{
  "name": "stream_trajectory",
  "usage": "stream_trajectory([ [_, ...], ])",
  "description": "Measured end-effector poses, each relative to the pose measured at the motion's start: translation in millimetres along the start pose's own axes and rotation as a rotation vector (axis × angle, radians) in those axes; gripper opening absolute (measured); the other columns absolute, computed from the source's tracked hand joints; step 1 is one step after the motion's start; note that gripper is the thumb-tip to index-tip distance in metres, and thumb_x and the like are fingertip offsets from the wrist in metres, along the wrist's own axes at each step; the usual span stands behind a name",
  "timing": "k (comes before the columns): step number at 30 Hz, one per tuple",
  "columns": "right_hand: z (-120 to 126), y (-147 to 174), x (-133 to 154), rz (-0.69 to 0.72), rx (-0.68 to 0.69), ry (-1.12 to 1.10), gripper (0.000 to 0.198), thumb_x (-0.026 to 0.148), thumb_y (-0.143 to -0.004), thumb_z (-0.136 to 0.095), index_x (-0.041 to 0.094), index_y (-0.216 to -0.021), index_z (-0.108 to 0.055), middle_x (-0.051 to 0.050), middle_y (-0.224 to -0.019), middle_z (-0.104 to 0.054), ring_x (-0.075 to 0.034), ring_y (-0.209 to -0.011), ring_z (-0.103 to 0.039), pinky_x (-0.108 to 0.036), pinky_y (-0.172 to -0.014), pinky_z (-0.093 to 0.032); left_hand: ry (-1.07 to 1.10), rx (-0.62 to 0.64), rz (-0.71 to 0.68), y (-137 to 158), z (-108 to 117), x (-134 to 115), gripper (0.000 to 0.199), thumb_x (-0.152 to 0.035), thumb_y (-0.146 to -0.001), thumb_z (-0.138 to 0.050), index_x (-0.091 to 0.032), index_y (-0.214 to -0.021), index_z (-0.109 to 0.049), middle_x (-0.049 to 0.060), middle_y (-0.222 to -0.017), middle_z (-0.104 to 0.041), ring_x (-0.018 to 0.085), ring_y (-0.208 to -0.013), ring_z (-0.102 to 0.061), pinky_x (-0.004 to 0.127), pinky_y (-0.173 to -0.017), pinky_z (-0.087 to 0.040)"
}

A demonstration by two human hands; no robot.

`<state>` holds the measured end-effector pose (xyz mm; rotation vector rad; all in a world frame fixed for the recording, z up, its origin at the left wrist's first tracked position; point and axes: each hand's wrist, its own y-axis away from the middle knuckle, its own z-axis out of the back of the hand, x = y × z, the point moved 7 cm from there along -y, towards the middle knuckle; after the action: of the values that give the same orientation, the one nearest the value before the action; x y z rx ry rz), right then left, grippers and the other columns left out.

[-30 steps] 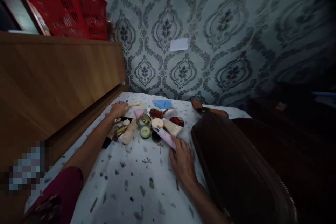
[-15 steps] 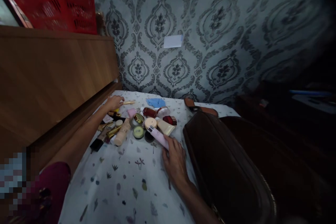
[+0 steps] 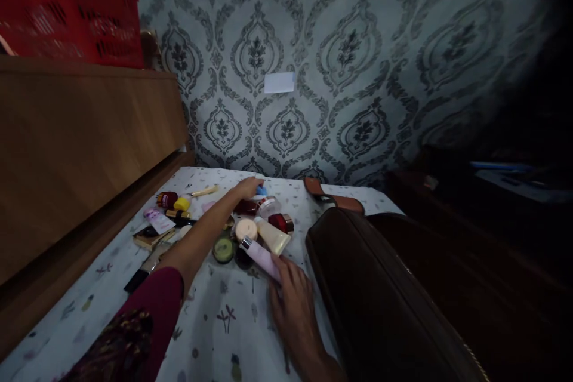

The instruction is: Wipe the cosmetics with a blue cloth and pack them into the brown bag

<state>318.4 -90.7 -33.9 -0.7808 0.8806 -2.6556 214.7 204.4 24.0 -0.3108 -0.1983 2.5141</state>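
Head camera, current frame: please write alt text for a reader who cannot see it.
A person's left hand reaches across scattered cosmetics to a blue cloth near the patterned wall, while the right hand rests on a pink tube on the flowered sheet. A brown bag lies to the right, and a red basket sits on a wooden board at left.

My one head camera looks forward and down from close above the bed (image 3: 233,334); wallpapered wall (image 3: 358,42) at 12 o'clock, wooden cabinet (image 3: 80,143) at 9.
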Motion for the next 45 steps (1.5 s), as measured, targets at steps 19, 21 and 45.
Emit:
stream_trajectory([
  [19, 0, -3, 3, 0.004, 0.02, -0.023, 0.044, 0.016, -0.087, -0.045, 0.02, -0.13, -0.052, -0.011, -0.118, -0.061, -0.028, -0.108, -0.055, -0.046, -0.093, -0.046, 0.237, 0.248, 0.109, 164, 41, 62, 0.037, -0.048, -0.096, -0.046, -0.018, -0.103, -0.068, 0.001, -0.094, -0.071, 0.016, -0.087, -0.064, 0.024, -0.08, -0.05],
  [21, 0, -3, 4, -0.011, 0.02, -0.025, 0.042, 0.015, -0.087, -0.045, 0.019, -0.128, -0.053, -0.011, -0.117, -0.062, -0.027, -0.107, -0.055, -0.045, -0.093, -0.045, 0.184, 0.2, 0.194, 163, 46, 78, 0.037, -0.044, -0.1, -0.042, -0.018, -0.104, -0.066, 0.001, -0.092, -0.07, 0.016, -0.086, -0.064, 0.025, -0.08, -0.051],
  [45, 0, -5, 4, -0.129, 0.049, -0.058, 0.048, 0.007, -0.083, -0.046, 0.02, -0.128, -0.056, -0.011, -0.118, -0.062, -0.027, -0.109, -0.053, -0.044, -0.095, -0.042, -0.059, 0.354, -0.016, 62, -13, -11, 0.057, -0.03, -0.065, -0.071, -0.021, -0.12, -0.061, 0.008, -0.133, -0.057, 0.029, -0.12, -0.052, 0.034, -0.101, -0.043],
])
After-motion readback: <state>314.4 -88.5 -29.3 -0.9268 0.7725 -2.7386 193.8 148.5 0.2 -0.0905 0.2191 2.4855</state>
